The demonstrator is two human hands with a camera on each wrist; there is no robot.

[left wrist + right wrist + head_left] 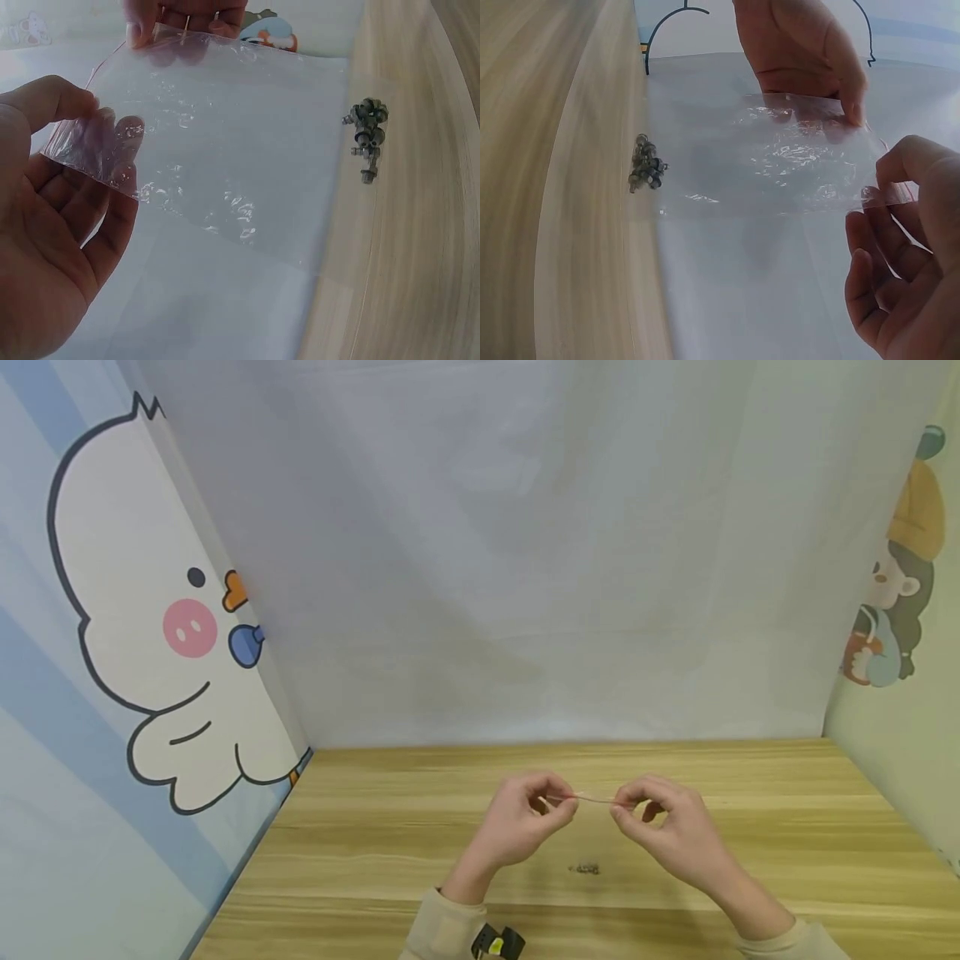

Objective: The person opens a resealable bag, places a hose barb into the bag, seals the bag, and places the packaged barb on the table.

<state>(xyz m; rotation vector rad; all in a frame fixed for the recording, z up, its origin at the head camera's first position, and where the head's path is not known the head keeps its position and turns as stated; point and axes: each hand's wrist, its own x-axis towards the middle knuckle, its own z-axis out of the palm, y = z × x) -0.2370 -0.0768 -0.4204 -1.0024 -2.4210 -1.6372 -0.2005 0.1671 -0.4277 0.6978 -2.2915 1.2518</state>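
A clear zip-lock bag (247, 150) with a red line along its mouth hangs between both hands. My left hand (525, 817) pinches one end of the mouth between thumb and forefinger. At the other end, my right hand (671, 827) pinches the film the same way, so the red-lined edge (596, 799) stretches between them. Several small grey metal fittings (367, 131) sit in a clump at the bag's lower end. In the right wrist view the same clump (646, 165) shows through the film. From the head the bag's body is barely visible.
Below the hands lies a wood-grain table (360, 860). A pale grey curtain (525, 568) stands along its back edge, with cartoon-printed panels (127, 568) on both sides. A small black device (498, 942) is at the left sleeve.
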